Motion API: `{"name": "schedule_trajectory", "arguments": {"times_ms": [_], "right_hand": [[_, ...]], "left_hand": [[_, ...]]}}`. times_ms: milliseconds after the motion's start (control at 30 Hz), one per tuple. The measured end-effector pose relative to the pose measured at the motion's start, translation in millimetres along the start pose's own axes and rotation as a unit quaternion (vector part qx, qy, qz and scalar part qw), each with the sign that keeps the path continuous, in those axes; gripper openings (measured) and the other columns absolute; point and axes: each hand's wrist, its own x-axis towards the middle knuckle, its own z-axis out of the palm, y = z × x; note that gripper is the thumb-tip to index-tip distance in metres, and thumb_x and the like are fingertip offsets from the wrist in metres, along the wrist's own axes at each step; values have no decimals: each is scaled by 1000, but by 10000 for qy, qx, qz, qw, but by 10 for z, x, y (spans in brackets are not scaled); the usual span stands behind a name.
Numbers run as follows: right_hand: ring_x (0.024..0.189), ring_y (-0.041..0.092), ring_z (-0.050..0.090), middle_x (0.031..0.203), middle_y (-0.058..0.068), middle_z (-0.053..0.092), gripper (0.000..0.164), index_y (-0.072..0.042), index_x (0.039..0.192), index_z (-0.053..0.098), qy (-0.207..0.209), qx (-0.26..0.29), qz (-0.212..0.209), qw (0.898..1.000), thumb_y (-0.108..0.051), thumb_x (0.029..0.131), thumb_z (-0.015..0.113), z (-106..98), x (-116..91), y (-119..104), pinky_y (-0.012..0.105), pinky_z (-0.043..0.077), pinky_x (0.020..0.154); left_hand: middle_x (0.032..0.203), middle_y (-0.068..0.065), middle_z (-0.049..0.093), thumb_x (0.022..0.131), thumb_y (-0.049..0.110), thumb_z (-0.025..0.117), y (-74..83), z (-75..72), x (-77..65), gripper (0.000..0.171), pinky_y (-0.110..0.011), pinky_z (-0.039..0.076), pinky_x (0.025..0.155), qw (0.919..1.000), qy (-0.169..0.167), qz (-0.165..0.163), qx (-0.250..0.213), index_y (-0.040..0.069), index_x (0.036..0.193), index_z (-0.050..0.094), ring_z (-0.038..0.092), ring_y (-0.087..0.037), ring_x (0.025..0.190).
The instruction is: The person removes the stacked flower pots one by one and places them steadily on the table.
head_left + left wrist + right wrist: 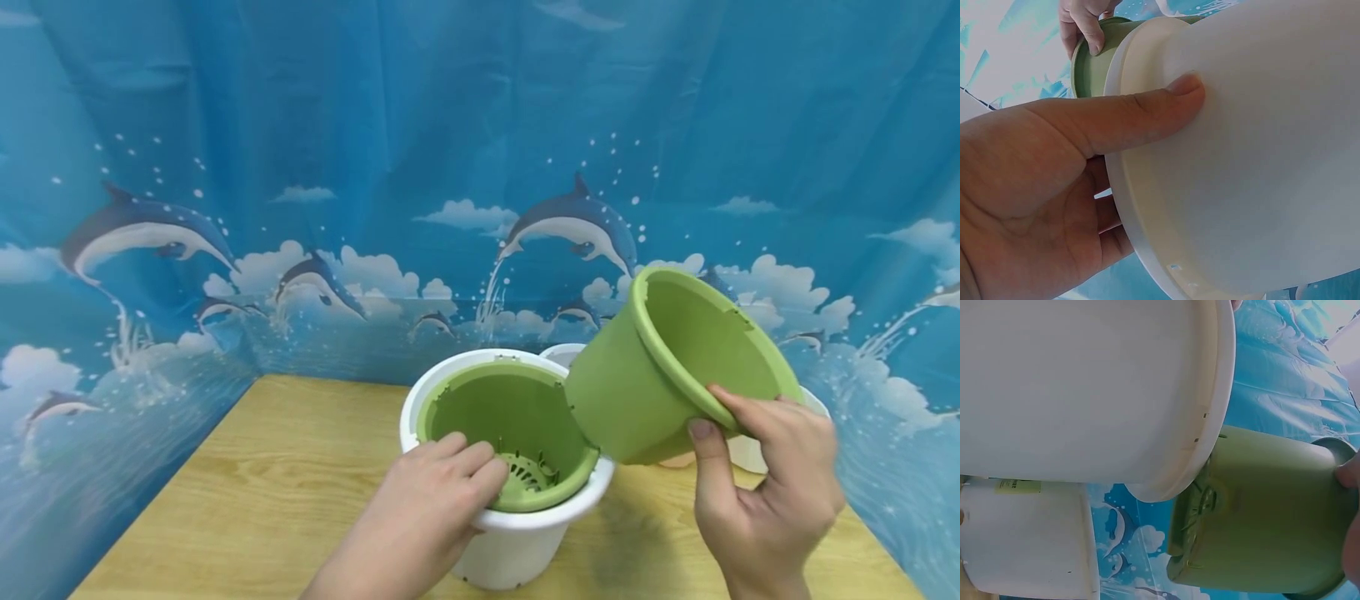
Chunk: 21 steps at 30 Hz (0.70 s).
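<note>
A white plastic pot (510, 554) stands on the table with a green slotted-bottom pot (480, 404) nested inside it. My left hand (442, 483) grips the front-left rim; in the left wrist view its thumb presses the white pot's outer wall (1266, 156) while the fingers go over the edge. A second green pot (615, 392) is in my right hand (776, 471), pinched at its rim between thumb and fingers. It tilts, mouth up and to the right, with its base by the white pot's right rim. Whether base and rim touch, I cannot tell.
Behind stands another white pot (562, 353), mostly hidden. More white shows beyond the held green pot. In the right wrist view a white pot with a yellow label (1029, 537) appears. A blue dolphin-print curtain (420, 167) hangs around the wooden table (300, 483).
</note>
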Motion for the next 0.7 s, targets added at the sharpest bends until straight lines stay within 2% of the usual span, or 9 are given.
{"name": "schedule_trajectory", "arguments": {"times_ms": [300,700], "right_hand": [[92,-1,55,80,21,69,21,10,90,74,-411,-195,118,9989,-9,81,76,-64,18,31,23,36,91],[93,-6,53,80,28,66,24,10,93,74,-770,-624,93,9950,-10,79,73,-155,70,89,22,31,91]], "left_hand": [[97,11,67,74,18,85,2,9,-1,33,-27,54,75,10000,-36,-51,-44,21,100,66,58,-9,86],[97,11,67,74,19,85,5,6,-2,32,-28,55,75,9999,-67,-88,7,22,100,66,58,-9,86]]}}
